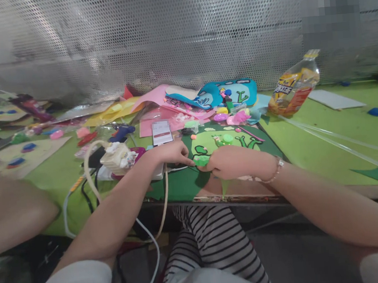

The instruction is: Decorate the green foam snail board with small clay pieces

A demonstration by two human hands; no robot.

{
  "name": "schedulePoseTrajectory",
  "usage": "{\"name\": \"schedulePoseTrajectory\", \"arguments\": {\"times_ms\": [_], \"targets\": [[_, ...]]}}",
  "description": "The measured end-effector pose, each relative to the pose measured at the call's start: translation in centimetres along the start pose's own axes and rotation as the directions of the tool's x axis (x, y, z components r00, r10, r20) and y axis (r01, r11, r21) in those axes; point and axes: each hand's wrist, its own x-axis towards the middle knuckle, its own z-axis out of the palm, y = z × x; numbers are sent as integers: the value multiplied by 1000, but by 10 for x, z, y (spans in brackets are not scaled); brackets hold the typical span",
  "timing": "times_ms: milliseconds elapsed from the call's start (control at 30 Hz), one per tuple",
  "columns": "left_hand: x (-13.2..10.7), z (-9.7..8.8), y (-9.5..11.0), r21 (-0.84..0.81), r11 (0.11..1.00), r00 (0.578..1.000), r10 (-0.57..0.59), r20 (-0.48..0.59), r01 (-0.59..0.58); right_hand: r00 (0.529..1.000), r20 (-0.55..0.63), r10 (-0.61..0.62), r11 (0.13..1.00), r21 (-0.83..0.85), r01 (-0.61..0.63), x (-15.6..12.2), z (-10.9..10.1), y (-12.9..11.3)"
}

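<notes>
My left hand [175, 153] reaches in from the left, thumb and forefinger pinching the edge of a bright green piece of modelling clay [202, 160]. From the other side my right hand [231, 162], a bracelet on its wrist, curls its fingers at the same piece; its fingertips are partly hidden. Both hands are over the near-left part of a dark green sheet with a light green picture panel [205, 140]. Black-outlined shapes, a round green clay disc [228, 139] and small pink and orange dots sit on that panel.
A phone [162, 132] lies behind my left hand. Left of it, a power strip with a plug [116, 158] trails cables over the table edge. Coloured clay lumps [237, 117] and a blue picture [250, 91] lie behind. A bottle [294, 87] stands right; another person's arm [14, 207] is left.
</notes>
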Motion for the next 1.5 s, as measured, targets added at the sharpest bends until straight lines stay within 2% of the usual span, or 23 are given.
{"name": "schedulePoseTrajectory", "arguments": {"times_ms": [167,333,533,933,1333,1433,1500], "targets": [[-2,-1,0,10,1000,1000,11,-1,-11,998,-57,-20,999,29,22,2,-3,2],[-5,-2,4,52,998,999,39,-9,-38,988,-127,87,996,-4,-88,9,4,1],[-4,-1,6,87,996,1000,26,-16,-24,994,-103,34,998,-50,-40,16,18,-1],[-7,-2,9,96,995,1000,5,-14,-4,991,-124,43,997,-58,-50,17,19,-2],[-5,-1,6,90,996,1000,7,-10,-6,994,-109,-10,987,-161,-8,19,24,1],[-6,-1,7,95,995,1000,-13,-22,15,993,-117,18,990,-136,-34,17,20,5],[-7,-1,9,105,994,999,-34,-37,38,978,-193,81,992,-82,-98,13,10,13]]}}
